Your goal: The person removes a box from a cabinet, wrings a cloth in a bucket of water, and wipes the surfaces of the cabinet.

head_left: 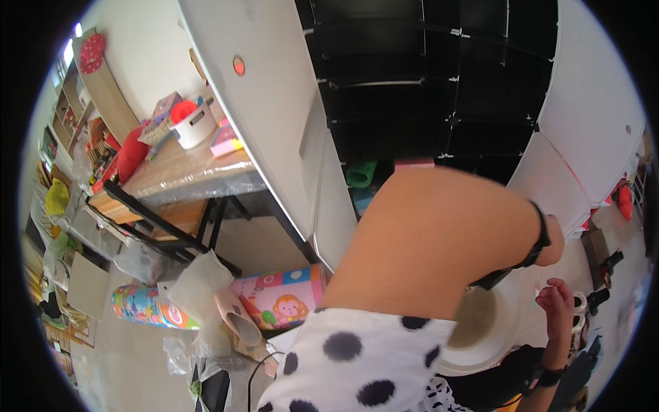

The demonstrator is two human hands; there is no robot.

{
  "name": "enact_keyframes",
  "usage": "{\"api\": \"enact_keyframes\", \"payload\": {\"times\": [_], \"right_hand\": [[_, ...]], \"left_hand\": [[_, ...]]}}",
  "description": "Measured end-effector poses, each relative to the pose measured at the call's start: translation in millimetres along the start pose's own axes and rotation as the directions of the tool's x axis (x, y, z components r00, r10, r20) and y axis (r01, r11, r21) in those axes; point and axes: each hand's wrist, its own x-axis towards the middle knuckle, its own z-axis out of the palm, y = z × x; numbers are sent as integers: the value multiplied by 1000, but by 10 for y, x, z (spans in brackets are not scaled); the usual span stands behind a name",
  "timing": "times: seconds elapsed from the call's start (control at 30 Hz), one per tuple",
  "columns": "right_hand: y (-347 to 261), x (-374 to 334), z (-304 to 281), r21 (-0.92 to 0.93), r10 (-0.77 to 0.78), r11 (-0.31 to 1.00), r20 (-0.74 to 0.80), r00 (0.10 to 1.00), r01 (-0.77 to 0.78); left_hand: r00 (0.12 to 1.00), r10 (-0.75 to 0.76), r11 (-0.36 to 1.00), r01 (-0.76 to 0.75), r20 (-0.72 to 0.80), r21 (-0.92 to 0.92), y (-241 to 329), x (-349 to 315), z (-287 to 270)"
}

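Observation:
My left arm, in a white sleeve with black spots, crosses the middle of the view toward the right. Beyond the black wristband (537, 237), only the back part of my left hand (552, 242) shows; its fingers are hidden. My right hand (557, 302) is raised at the lower right, its fingers loosely bent and apart, with nothing visible in them. Between the arms stands a white basin (504, 347) with cloudy, greyish-brown water (475, 319). A dark object (491, 279) sits at its far rim, partly covered by my left arm.
Ahead stands a black cube shelf (384, 62) with white doors (274, 89) swung outward. A table (182, 168) holding a white pot (194, 127) is at the left. Rolled colourful mats (281, 296) and plastic bags (199, 285) lie on the floor. Shoes (580, 309) stand at the right.

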Motion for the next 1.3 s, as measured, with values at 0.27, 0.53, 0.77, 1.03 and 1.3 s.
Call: {"api": "enact_keyframes", "payload": {"times": [0.27,0.53,0.77,1.03,1.3], "right_hand": [[245,291,-140,529,-8,849,2,1000,5],[298,434,-256,537,163,842,-166,973,-50],[595,747,-609,484,207,868,-151,967,-110],[1067,902,-1068,434,393,877,-395,830,-208],[1025,1062,-841,259,374,920,-349,859,-295]], "left_hand": [[911,-372,858,266,-176,-439,-243,82,1307],[875,-341,661,483,344,-574,322,324,2636],[866,-214,600,482,452,-638,696,827,3311],[887,-65,445,435,457,-783,574,1337,3415],[842,-279,-8,479,462,-878,646,1933,4667]]}}
